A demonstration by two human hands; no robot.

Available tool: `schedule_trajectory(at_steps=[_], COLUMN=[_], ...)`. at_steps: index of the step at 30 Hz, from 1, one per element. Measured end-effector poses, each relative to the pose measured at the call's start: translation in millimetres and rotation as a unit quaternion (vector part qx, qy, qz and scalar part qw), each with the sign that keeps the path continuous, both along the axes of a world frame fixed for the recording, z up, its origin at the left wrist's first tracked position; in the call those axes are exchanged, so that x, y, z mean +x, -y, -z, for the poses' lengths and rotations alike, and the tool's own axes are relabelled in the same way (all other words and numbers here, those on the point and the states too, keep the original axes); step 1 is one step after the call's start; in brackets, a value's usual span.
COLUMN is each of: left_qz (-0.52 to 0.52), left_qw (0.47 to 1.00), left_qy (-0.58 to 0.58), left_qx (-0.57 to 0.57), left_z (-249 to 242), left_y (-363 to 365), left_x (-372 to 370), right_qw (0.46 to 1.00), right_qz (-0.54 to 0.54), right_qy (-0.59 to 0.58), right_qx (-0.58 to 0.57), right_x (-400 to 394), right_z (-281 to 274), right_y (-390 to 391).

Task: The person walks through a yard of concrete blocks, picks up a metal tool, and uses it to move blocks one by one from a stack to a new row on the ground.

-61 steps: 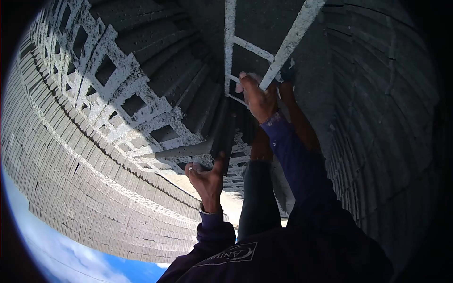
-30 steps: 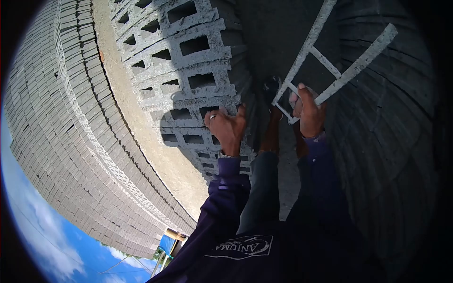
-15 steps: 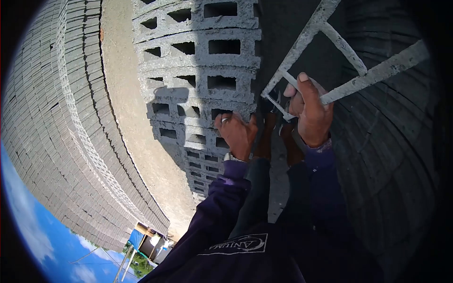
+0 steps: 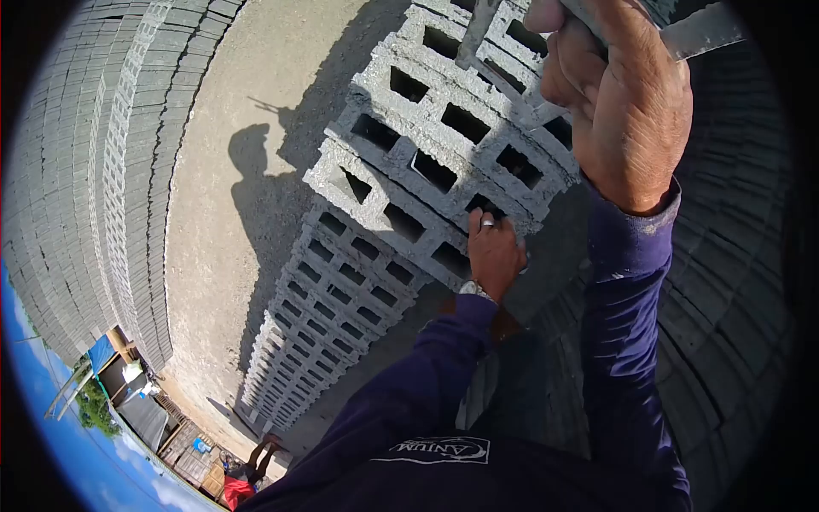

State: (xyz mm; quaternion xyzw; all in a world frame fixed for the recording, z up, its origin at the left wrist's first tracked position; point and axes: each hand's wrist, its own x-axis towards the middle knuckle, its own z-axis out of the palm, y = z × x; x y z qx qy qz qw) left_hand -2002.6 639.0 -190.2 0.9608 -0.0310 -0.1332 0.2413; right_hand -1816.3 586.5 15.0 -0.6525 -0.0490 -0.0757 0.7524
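On my feed the left hand bends its fingers over the end of a block on the stack; whether it pinches, I can't tell. The right hand curls tightly around the frame. I'd keep the frame's ends clear of the hollows. The left thumb is hidden; the top edge crops the frame.

Block row: too many blocks to count. On it: 1 left grip, with 1 ring and 1 wristband. Over it: 1 right grip, 1 metal frame. Past its lower end: 1 other person in red.
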Motion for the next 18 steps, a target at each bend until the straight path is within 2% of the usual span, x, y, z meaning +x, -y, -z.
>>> schedule_trajectory(at_steps=[1, 3, 4, 5, 7, 8, 9, 11, 13, 15, 18], left_qz=[-0.008, -0.020, -0.040, -0.046, -0.041, -0.046, -0.043, -0.034, -0.020, -0.036, -0.008], left_qw=[1.000, 0.997, 0.989, 0.989, 0.993, 0.997, 0.996, 0.997, 0.998, 0.999, 0.999], left_qy=[0.002, 0.064, 0.113, 0.109, 0.078, 0.019, 0.030, 0.023, 0.042, 0.024, 0.031], left_qx=[-0.002, -0.043, -0.085, -0.087, -0.075, -0.063, -0.065, -0.058, -0.044, -0.014, 0.001], left_z=[2.4, 9.6, 19.0, 20.7, 18.9, 16.5, 18.9, 6.1, 8.7, 8.7, 8.5], left_y=[-2.1, -1.4, -2.2, -2.9, -5.3, -5.3, -6.4, -10.7, -8.3, -1.5, -0.6], left_x=[0.5, -3.5, -7.8, -13.4, -18.7, -20.9, -12.7, -20.2, -17.1, -12.4, -12.6], right_qw=[0.995, 0.992, 0.983, 0.986, 0.975, 0.965, 0.956, 0.973, 0.975, 0.972, 0.962], right_qz=[-0.040, -0.024, -0.042, -0.052, -0.056, -0.058, -0.058, -0.034, -0.020, 0.038, 0.110], right_qy=[0.055, -0.048, -0.067, -0.082, -0.131, -0.181, -0.215, -0.190, -0.216, -0.232, -0.247], right_qx=[-0.077, -0.115, -0.165, -0.138, -0.170, -0.181, -0.192, -0.124, -0.050, -0.008, 0.034], right_x=[2.1, -12.1, -19.5, -20.0, -20.5, -25.4, -18.7, -27.6, -39.4, -55.8, -95.3], right_z=[21.9, 89.6, 159.1, 163.1, 168.3, 169.0, 169.7, 154.9, 122.1, 91.5, 83.0], right_y=[-9.2, -41.6, -56.6, -59.1, -65.0, -61.5, -57.5, -49.3, -26.9, 1.7, 61.9])
